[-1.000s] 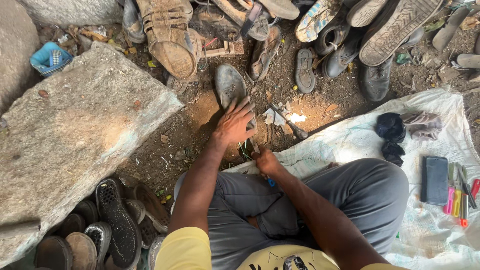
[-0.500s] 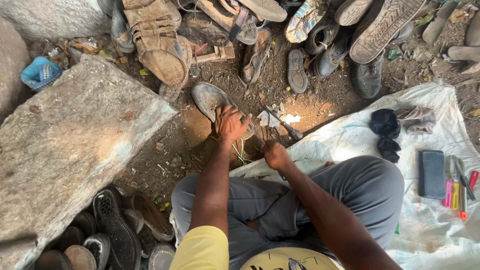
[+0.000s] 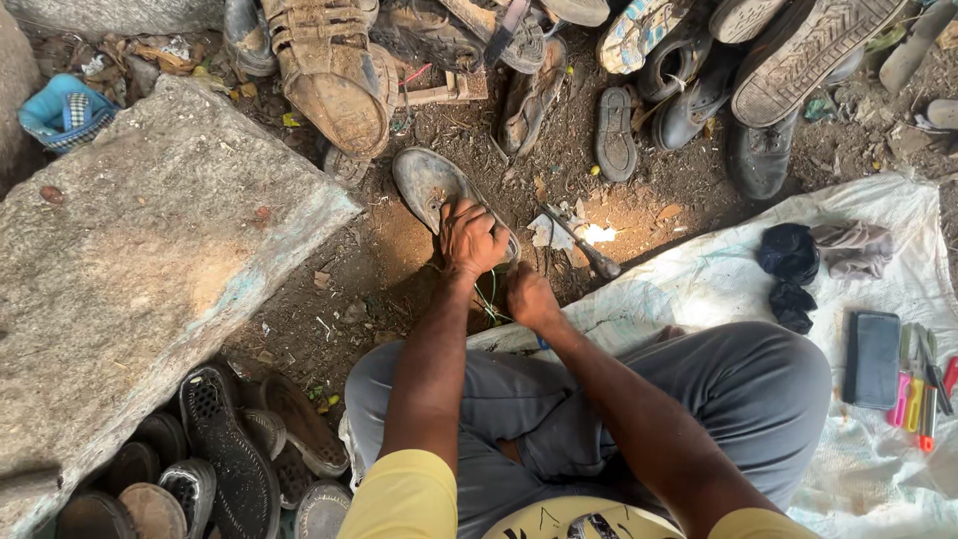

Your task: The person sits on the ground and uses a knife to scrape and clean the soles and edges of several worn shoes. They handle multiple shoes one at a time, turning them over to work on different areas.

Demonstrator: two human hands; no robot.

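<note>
Bare, littered earth is forming the working ground, bordered on the left by a large grey stone slab (image 3: 140, 269) and on the right by a white woven sheet (image 3: 718, 279) on which the person is sitting cross-legged in grey trousers.

The left hand (image 3: 471, 240) is pressing down on a dusty grey shoe (image 3: 431, 185) lying sole-up on the soil just ahead of the knees, its fingers curled over the shoe's near end and gripping it. The right hand (image 3: 529, 297), just beside and nearer the body, is clenched into a fist; a thin green thread (image 3: 493, 289) is showing between the two hands, though whether the fist is gripping it cannot be told.

A metal tool (image 3: 584, 245) is lying on the soil just right of the shoe. Worn shoes (image 3: 699, 70) are heaped along the top edge, and more soles (image 3: 225, 459) are crowding the lower left. A small blue basket (image 3: 60, 115) at upper left is holding checked cloth. On the sheet, a dark phone (image 3: 876, 357) is resting beside coloured pens (image 3: 916, 394), near dark rags (image 3: 788, 260).
</note>
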